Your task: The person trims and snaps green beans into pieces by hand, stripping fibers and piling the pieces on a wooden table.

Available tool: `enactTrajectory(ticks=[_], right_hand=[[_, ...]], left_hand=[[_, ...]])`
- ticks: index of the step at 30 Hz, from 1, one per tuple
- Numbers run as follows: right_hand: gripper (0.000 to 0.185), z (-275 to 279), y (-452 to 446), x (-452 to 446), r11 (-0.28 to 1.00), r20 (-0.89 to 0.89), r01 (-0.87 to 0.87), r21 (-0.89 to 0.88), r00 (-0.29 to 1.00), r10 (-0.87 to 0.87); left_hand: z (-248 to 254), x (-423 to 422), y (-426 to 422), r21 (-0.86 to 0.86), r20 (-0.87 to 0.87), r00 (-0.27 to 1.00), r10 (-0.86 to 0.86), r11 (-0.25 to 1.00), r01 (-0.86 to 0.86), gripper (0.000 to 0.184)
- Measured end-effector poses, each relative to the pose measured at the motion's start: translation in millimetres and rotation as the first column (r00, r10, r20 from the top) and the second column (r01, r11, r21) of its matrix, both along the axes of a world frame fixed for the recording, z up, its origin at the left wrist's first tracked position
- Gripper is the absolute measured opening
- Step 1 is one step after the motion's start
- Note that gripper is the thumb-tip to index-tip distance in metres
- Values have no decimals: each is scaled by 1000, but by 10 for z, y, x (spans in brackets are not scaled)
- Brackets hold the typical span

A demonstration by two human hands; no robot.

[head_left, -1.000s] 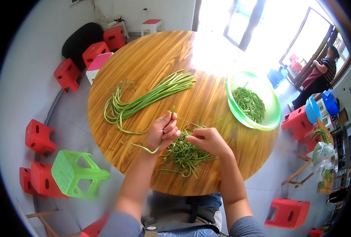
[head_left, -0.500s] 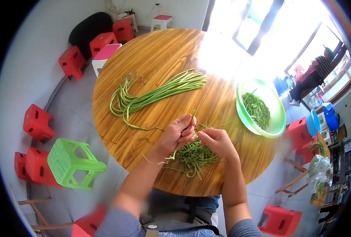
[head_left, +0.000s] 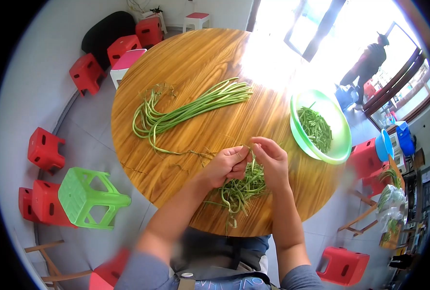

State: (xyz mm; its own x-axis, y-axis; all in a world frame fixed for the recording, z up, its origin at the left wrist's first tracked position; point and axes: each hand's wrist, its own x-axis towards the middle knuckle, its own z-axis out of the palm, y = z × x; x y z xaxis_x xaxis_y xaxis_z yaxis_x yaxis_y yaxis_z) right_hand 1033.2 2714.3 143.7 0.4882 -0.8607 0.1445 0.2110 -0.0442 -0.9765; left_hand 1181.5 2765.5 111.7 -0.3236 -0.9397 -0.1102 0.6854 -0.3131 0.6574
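My left hand (head_left: 228,166) is closed, its fingertips around a thin green stem that is mostly hidden. Close beside it, my right hand (head_left: 271,162) pinches at the tip of the same stem, thumb and forefinger together. Beneath both hands lies a tangled heap of thin green peelings (head_left: 241,194). Farther off on the table, a bundle of long green stems (head_left: 200,108) lies with its thin ends curled to the left. To the right, a pale green basin (head_left: 338,128) holds short cut green pieces (head_left: 315,129).
The round wooden table (head_left: 186,63) fills the middle. Loose thin strands lie on its left part. A green stool (head_left: 79,195) and several red stools (head_left: 45,149) stand around it. A person in dark clothes (head_left: 370,60) is by the bright doorway.
My right hand has moved up to meet the left hand's fingertips. The stem that hung below my left hand no longer shows there. The person at the doorway has changed position and posture.
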Motion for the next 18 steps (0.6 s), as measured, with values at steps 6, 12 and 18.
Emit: enactTrajectory(ticks=[6, 12, 18], right_hand=[[13, -80, -71, -11, 986, -66, 114, 121, 992, -106], [13, -165, -176, -76, 961, 69, 136, 242, 985, -157], [12, -161, -162, -59, 970, 54, 157, 185, 984, -170]], left_hand=[[46, -29, -6, 10, 30, 999, 18, 1000, -18, 27], [-28, -7, -40, 60, 117, 993, 22, 998, -29, 25], [-7, -26, -44, 32, 129, 991, 22, 999, -27, 23]])
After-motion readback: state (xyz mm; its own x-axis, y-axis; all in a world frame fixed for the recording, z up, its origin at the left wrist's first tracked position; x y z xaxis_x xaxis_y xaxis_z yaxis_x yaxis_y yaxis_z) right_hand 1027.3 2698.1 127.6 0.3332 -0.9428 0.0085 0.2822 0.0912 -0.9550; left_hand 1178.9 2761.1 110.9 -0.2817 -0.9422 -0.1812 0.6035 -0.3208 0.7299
